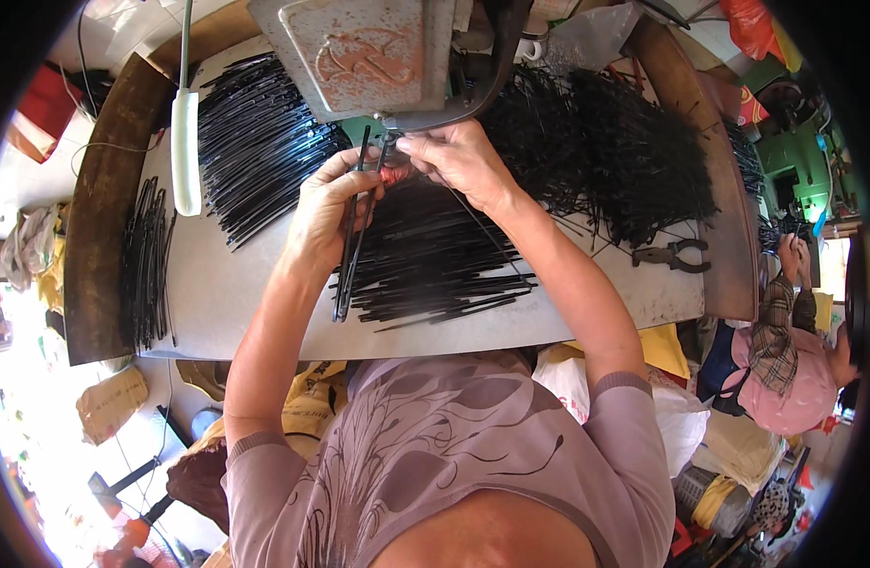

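My left hand [338, 194] is closed around a few slim black rods [348, 275], which look like umbrella ribs and point down toward the table's near edge. Their upper ends reach up under the head of a grey machine [359, 57] with a rusty raised emblem. Beside it, my right hand [461, 166] has its fingers pinched together just below the machine head; a thin dark rod seems to run down from it, though the grip itself is partly hidden. Something red [394, 175] shows between the two hands. Below them lies a pile of black rods [425, 256].
More black rods are heaped at the left [255, 142], with a tangled heap [634, 151] at the right. Black-handled pliers [673, 256] lie near the right rim. A white lamp tube [185, 151] hangs at the left. Wooden boards edge the table. Another person [785, 379] works at the far right.
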{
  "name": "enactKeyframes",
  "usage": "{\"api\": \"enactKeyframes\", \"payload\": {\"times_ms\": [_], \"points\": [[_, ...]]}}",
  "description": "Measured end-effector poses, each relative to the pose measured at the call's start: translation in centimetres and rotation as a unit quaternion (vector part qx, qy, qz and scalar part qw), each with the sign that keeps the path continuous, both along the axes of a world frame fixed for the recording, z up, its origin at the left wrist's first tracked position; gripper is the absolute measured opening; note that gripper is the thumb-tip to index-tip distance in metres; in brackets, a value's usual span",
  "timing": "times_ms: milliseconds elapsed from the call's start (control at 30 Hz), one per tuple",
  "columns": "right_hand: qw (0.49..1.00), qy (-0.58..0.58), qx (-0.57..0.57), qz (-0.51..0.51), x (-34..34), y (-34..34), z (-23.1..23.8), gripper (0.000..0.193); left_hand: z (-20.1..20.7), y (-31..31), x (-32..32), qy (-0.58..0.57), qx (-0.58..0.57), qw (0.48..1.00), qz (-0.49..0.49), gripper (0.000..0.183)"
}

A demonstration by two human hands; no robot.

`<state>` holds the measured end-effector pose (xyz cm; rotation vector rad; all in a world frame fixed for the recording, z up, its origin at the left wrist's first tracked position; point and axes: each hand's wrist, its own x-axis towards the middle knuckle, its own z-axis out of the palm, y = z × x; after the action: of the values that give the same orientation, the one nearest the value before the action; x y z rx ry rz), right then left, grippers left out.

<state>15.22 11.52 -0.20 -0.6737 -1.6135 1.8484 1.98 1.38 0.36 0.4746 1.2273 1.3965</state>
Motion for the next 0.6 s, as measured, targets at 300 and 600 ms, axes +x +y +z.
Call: {"api": "enactKeyframes", "payload": {"times_ms": [300, 600], "points": [[1.000, -0.013, 0.013, 0.000, 0.07, -0.08, -0.12, 0.015, 0.28, -0.10, 0.14, 0.026, -0.011, 1.000, -0.002, 0.022], [0.999, -0.033, 0.013, -0.001, -0.08, -0.08, -0.58, 0.017, 0.34, -0.01, 0.28, 0.006, -0.010, 1.000, 0.009, 0.020]]}}
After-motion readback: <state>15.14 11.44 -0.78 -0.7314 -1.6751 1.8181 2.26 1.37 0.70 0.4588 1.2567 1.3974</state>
